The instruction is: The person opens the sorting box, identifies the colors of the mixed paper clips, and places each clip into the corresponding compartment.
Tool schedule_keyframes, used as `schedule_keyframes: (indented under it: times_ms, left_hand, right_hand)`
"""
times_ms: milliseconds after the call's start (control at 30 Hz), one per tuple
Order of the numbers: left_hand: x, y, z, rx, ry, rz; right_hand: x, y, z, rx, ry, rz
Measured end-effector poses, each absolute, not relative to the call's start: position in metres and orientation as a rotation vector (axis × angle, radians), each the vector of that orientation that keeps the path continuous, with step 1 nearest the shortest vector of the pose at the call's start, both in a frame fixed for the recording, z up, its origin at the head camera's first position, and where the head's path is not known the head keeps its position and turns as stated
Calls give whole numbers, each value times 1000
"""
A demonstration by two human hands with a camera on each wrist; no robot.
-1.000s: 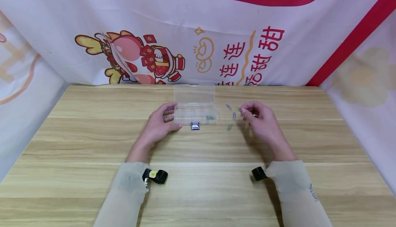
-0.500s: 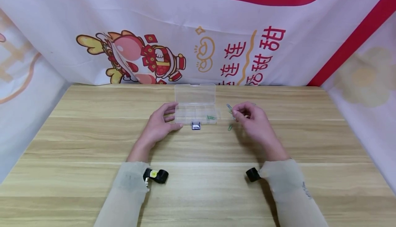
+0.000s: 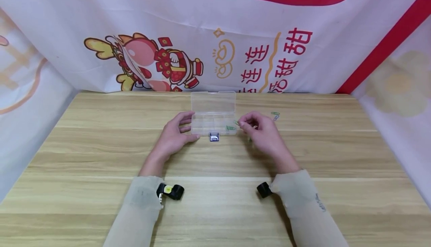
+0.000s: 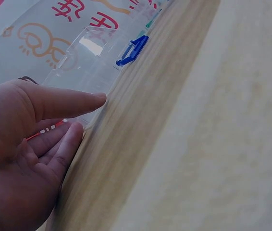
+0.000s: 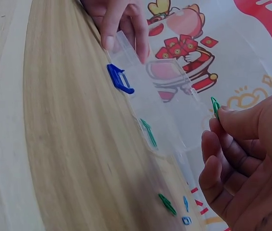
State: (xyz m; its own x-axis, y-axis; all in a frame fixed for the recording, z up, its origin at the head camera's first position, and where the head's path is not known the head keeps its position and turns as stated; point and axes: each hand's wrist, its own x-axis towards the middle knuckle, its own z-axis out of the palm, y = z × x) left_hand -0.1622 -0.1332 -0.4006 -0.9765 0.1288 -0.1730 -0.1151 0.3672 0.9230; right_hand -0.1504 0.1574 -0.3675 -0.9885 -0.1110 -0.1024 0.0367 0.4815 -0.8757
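A clear plastic compartment box (image 3: 202,130) stands at the back of the table with its lid (image 3: 213,103) raised. My left hand (image 3: 173,136) holds the box's left end, thumb at the front corner and fingers along the side. Between thumb and forefinger, my right hand (image 3: 262,134) pinches a green paper clip (image 5: 215,108). It hovers at the box's right end. Inside the front right compartment lie green paper clips (image 3: 230,128), too small to count. A blue latch (image 5: 118,79) hangs at the box's front.
Right of the box lie a loose green clip (image 5: 166,204) and blue clips (image 5: 185,204), partly hidden by my right hand in the head view. Beyond that hand are another green clip (image 3: 275,113) and a blue-grey clip (image 3: 276,118). A printed cloth (image 3: 188,11) hangs behind the table.
My right hand has moved left from the loose clips to the box's right end, carrying the green paper clip. The left hand and the box have stayed in place.
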Motion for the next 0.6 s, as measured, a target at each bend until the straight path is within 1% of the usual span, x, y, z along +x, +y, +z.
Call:
schedule_keyframes:
  times_ms: [600]
  left_hand:
    - [-162,-133,-401,18,2410,1658]
  right_hand:
    - [-154,138,-373,-117,2623,-1503]
